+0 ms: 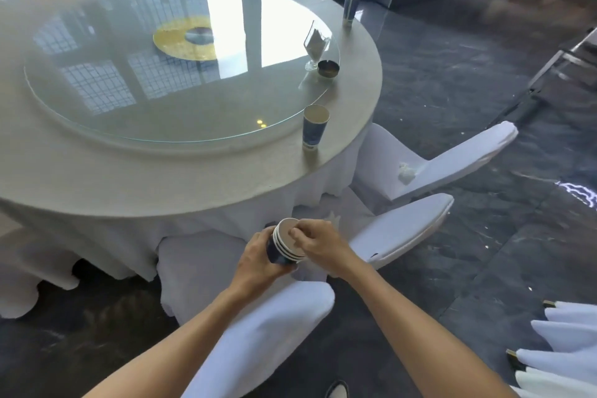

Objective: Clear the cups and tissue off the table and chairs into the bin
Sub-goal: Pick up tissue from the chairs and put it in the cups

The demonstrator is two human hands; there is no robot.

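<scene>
My left hand grips a nested stack of blue paper cups from the side, below the table's near edge. My right hand pinches the stack's white rims from the right. One blue paper cup stands upright on the round table near its right edge. Another blue cup stands at the far right edge. A crumpled white tissue lies on the seat of a white-covered chair to the right of the table.
A glass turntable covers the table's middle, with a napkin-filled wine glass and a dark ashtray on its right rim. White-covered chairs crowd the near right side. Dark stone floor spreads to the right.
</scene>
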